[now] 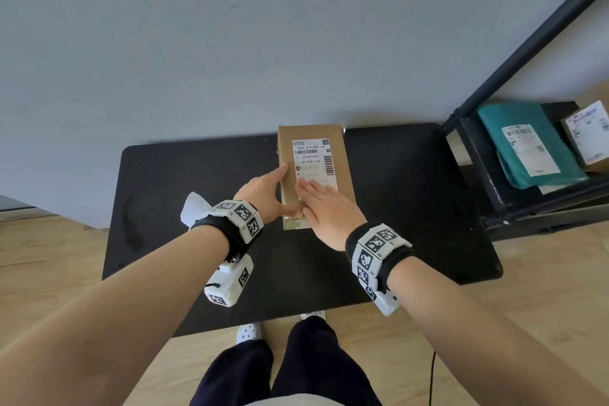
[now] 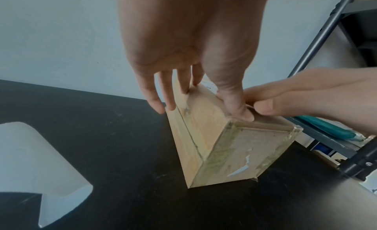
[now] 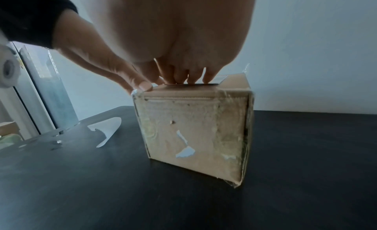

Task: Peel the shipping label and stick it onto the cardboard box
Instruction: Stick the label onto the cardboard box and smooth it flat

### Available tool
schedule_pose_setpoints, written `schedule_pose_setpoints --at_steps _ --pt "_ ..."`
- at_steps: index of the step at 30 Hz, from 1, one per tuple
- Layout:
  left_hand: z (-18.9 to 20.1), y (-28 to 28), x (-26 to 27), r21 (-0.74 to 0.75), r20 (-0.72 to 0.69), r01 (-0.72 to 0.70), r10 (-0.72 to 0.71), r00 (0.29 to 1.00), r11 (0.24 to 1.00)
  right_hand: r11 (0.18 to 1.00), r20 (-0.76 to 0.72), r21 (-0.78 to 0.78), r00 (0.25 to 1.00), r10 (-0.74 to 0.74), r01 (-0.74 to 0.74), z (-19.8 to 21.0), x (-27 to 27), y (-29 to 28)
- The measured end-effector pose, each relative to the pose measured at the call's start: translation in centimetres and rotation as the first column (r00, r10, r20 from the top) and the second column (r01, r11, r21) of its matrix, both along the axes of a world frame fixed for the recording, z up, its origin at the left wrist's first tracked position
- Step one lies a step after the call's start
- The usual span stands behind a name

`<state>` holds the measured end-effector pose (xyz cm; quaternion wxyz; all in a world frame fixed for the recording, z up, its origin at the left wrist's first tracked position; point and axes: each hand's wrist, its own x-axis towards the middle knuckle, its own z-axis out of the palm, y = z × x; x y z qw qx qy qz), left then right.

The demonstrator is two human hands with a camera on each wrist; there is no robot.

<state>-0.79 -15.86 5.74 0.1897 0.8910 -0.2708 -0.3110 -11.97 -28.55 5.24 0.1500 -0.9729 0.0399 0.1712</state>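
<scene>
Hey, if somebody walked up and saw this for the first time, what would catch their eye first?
Most likely the cardboard box at the back of the black table, with a white shipping label on its top face. The right hand lies flat on the label's near end, while the left hand braces the box's left side. A curled white backing sheet lies on the table left of the hands.

Both forearms are bare, with no sleeves. Each wrist wears a black strap (image 1: 230, 234) ringed with white blocks printed with black square-patterned markers, and a white camera housing (image 1: 230, 287) hangs under each. The legs are in dark navy trousers (image 1: 296, 369), above white perforated shoes (image 1: 249, 332).
</scene>
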Motion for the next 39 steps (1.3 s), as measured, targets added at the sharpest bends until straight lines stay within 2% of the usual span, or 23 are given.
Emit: schedule_pose_setpoints --at_steps 11,21,24,29,39 --pt "0.0 -0.1 -0.1 0.014 0.033 0.028 -0.028 0.999 1.000 0.997 0.143 -0.076 0.990 0.004 0.007 -0.2 -3.2 0.6" --pt "-0.3 -0.2 -0.1 0.024 0.004 -0.014 0.014 1.000 1.000 0.983 0.103 -0.114 0.985 -0.135 0.147 0.3 -5.8 -2.7" --pt "-0.3 -0.2 0.0 0.025 0.000 -0.013 0.013 1.000 1.000 0.981 0.096 -0.086 0.981 -0.166 0.174 0.6 -5.5 -3.3" --pt "-0.6 -0.2 -0.1 0.012 -0.021 -0.037 0.038 0.999 0.999 0.994 0.046 -0.100 0.998 -0.036 0.040 0.2 -4.8 -3.1" --pt "-0.5 -0.1 0.0 0.002 -0.081 -0.064 0.064 0.995 0.998 0.987 0.003 -0.142 0.997 -0.073 0.073 0.2 0.0 -5.6"
